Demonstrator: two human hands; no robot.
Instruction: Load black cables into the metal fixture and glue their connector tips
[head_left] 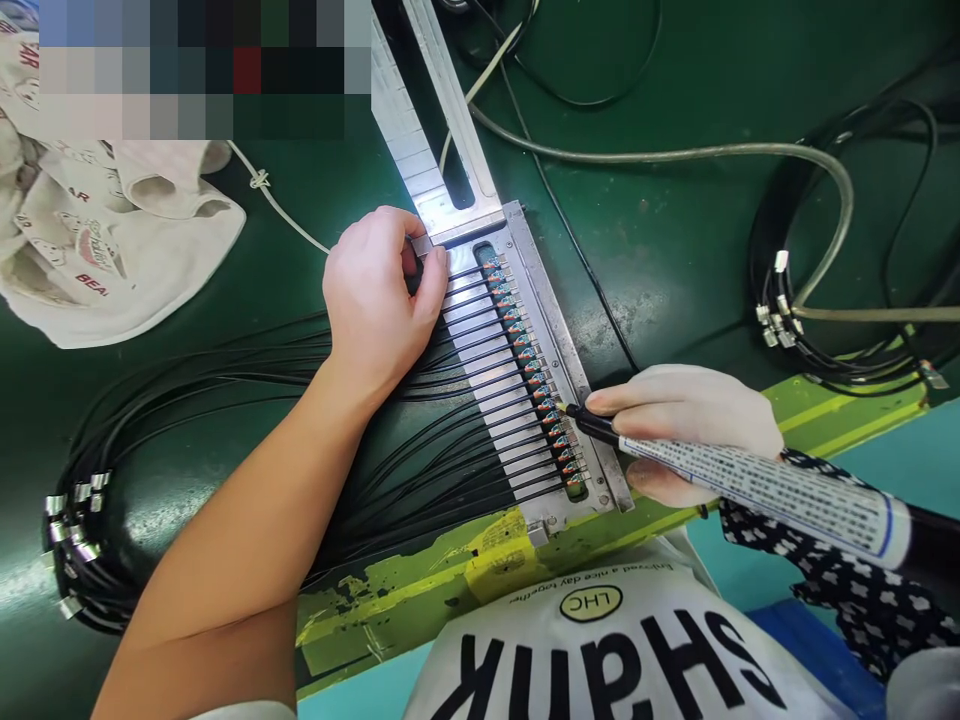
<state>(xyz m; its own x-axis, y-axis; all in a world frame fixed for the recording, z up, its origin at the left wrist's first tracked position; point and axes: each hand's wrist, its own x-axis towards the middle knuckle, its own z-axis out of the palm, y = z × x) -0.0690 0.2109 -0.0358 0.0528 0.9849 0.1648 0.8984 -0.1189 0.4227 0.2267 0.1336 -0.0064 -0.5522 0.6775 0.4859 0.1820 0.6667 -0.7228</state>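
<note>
While the bare left hand curls over the top of a steel slotted jig, its grip hidden, the white-gloved right hand clasps a slim black marker pen, its tip just past the fingers at a row of small coloured connectors, any finished marks perhaps too small to tell

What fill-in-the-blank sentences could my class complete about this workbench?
The left hand is ____; the right hand wears a white glove.
The right hand grips a ____ beside the connectors.
Black cables fan from the metal fixture beneath the ____ arm.
The bench mat is ____.
Answers: bare; marker pen; left; green.
</note>
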